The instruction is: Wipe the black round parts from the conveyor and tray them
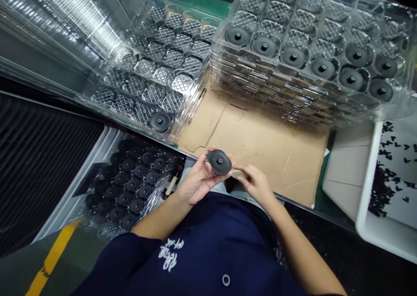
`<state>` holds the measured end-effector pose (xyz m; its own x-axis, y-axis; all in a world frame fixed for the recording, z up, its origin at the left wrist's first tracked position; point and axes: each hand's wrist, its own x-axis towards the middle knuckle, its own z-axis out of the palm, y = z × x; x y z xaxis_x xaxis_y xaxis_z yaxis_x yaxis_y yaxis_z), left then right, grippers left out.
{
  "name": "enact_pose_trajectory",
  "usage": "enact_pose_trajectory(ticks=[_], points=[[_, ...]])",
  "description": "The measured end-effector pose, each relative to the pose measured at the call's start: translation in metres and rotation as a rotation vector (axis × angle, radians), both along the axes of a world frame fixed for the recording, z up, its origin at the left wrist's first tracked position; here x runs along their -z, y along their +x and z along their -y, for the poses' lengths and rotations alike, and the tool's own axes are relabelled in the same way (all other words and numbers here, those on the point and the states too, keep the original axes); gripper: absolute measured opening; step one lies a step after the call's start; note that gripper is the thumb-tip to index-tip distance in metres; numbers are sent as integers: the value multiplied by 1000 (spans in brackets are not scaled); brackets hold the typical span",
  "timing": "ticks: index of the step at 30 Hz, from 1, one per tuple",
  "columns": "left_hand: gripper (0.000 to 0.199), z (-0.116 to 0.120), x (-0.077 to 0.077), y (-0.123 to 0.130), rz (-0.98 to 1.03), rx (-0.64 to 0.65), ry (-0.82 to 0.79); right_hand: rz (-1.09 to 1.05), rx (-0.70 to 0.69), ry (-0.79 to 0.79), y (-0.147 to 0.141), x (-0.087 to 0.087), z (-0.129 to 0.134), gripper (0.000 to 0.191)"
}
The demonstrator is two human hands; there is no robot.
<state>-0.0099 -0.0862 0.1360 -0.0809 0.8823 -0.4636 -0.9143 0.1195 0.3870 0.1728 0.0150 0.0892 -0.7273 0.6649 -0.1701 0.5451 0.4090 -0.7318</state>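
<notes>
A round black part [219, 162] with a raised hub at its centre is held by my left hand [202, 178], the fingers around its rim. Beside it my right hand [256, 182] pinches a small beige piece [237, 173], whose tip is near the lower right edge of the black part. Both hands are above the front edge of the cardboard [276, 157]. One similar black part [160, 121] sits in the near corner of the clear tray [177, 133] at the left.
Stacked clear trays [293, 91] at the back right hold several black parts along the near side. A tray of black parts [130, 185] lies at lower left. At the right, a white bin [366, 196] contains small black pieces. A dark pen-like object [197, 106] lies beside the left tray.
</notes>
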Motion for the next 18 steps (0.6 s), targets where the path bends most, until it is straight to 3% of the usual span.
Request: enact_pose_trajectory(ticks=[4, 7, 11, 15, 18], points=[[58, -8, -7, 9, -36, 13, -10, -260, 240, 94, -17, -69, 5, 27], [60, -13, -7, 14, -77, 98, -16, -431, 246, 252, -36, -96, 21, 27], [63, -15, -8, 17, -151, 122, 0, -350, 11, 213, -43, -102, 24, 21], [64, -17, -16, 26, -183, 170, 54, -371, 140, 458, -34, -104, 20, 25], [67, -18, -22, 29, -140, 235, 50, -394, 88, 404, -14, -107, 30, 31]])
